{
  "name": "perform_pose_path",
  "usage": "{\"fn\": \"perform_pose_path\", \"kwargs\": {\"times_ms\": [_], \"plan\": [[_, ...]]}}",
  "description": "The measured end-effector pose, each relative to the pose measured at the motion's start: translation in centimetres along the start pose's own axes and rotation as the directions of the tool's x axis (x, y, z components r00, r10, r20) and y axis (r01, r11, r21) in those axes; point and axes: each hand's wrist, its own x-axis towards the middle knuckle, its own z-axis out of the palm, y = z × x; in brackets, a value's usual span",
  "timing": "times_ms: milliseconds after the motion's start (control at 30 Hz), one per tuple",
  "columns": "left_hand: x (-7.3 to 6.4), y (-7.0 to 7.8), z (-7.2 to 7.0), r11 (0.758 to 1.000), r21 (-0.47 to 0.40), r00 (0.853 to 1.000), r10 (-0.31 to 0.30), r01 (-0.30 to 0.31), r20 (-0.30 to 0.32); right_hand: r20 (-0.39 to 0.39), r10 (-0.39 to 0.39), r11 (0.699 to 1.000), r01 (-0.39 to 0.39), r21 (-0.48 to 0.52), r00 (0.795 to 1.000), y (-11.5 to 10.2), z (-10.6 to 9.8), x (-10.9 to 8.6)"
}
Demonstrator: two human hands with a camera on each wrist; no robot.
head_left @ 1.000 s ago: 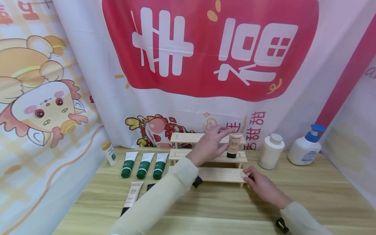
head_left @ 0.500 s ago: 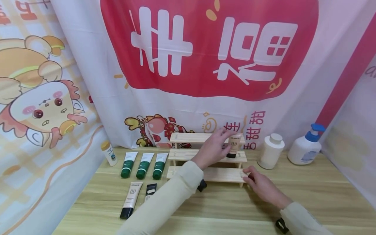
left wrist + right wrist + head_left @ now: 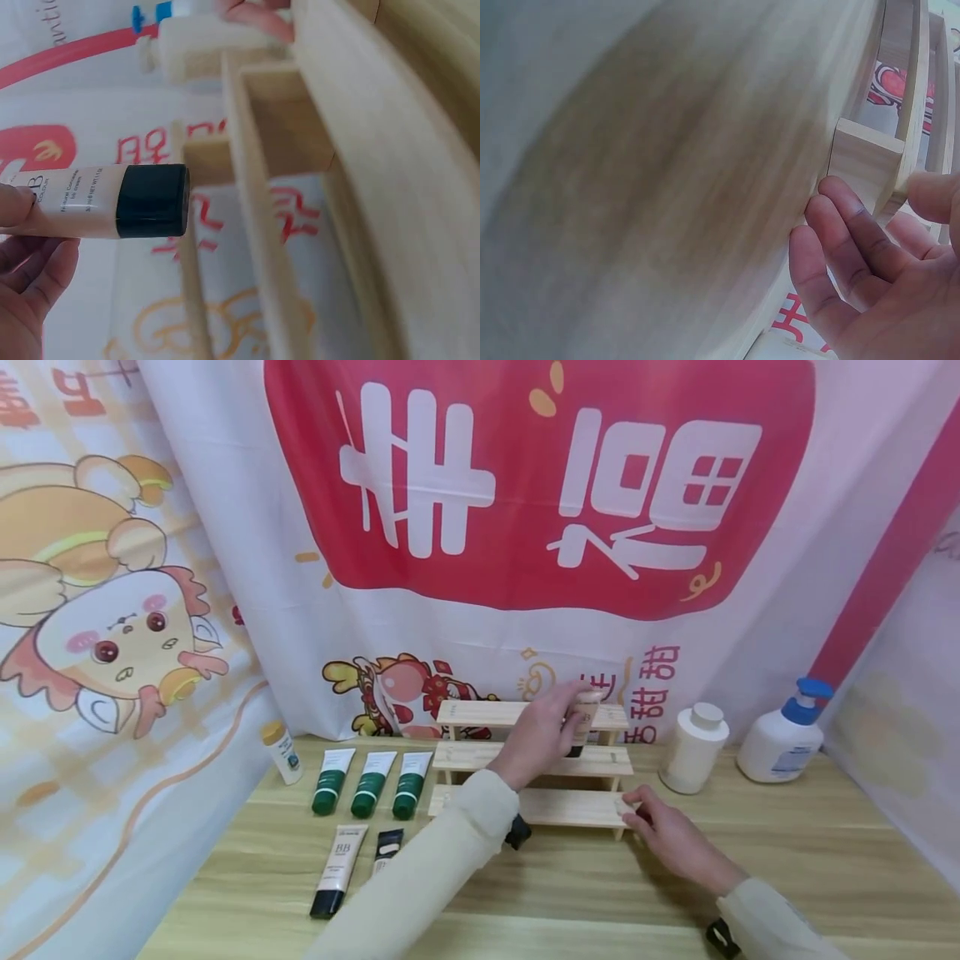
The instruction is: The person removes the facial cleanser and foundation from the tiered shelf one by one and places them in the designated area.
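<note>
My left hand (image 3: 542, 732) pinches a beige BB cream tube (image 3: 587, 720) over the right part of the three-tier wooden display rack (image 3: 577, 807). The tube is upright, its black cap (image 3: 154, 201) down, close above the middle tier; I cannot tell whether it touches the wood. Fingers cover part of its label. At the rack's front right corner, my right hand (image 3: 663, 831) holds the end of the lowest tier between thumb and index finger. In the right wrist view, the other fingers (image 3: 832, 240) lie beside the rack's leg.
Three green-and-white tubes (image 3: 371, 785) lie left of the rack. Nearer are another BB cream tube (image 3: 339, 870) and a dark-labelled tube (image 3: 387, 843), partly behind the left sleeve. A yellow-capped bottle (image 3: 281, 752), a white jar (image 3: 693, 749) and a blue pump bottle (image 3: 783, 735) stand along the back.
My left hand has shifted the BB cream tube slightly left along the rack, and its fingers now cover more of the label. The right hand stays at the rack's corner.
</note>
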Motion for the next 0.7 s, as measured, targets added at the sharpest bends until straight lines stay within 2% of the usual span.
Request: {"fn": "perform_pose_path", "kwargs": {"times_ms": [133,400,500,700], "plan": [[-0.5,-0.8,-2.6,0.999,0.011,0.999,0.035,-0.034,-0.027,-0.007,-0.001,1.000,0.001,-0.003,1.000,-0.1,0.1,-0.1],[-2.6,-2.3,-7.0,0.999,0.025,0.998,0.039,-0.038,-0.050,-0.019,-0.020,1.000,0.020,-0.008,1.000,0.3,0.3,-0.2],[-4.4,-2.5,-9.2,0.999,0.039,0.999,0.029,-0.028,-0.029,-0.024,-0.039,0.999,0.039,-0.006,0.999,0.3,0.4,-0.2],[-9.1,-3.1,-13.6,0.991,0.130,0.997,-0.039,0.031,0.060,-0.036,-0.068,0.998,0.068,0.001,0.997,0.2,0.1,-0.3]]}}
